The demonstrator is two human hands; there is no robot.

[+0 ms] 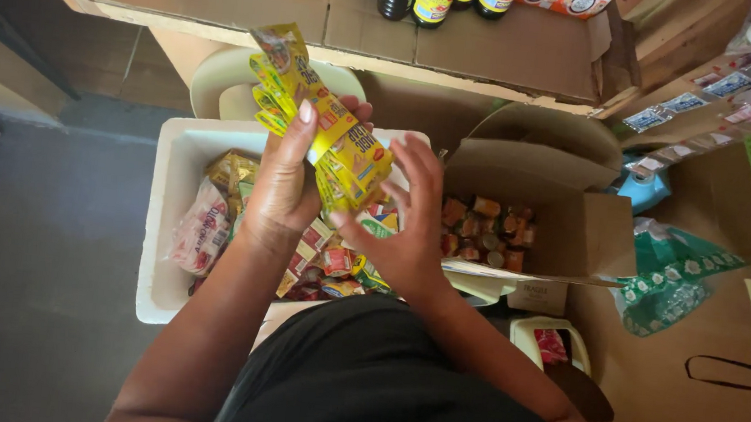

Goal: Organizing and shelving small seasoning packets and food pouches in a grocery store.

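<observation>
Up high, yellow sachet strip between both hands.

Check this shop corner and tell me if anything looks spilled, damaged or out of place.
Nothing looks spilled or broken. The yellow sachet strip, held in the left hand and right hand, is folded and crumpled. Packets lie jumbled in the white foam box, and the cardboard box stands open.
</observation>
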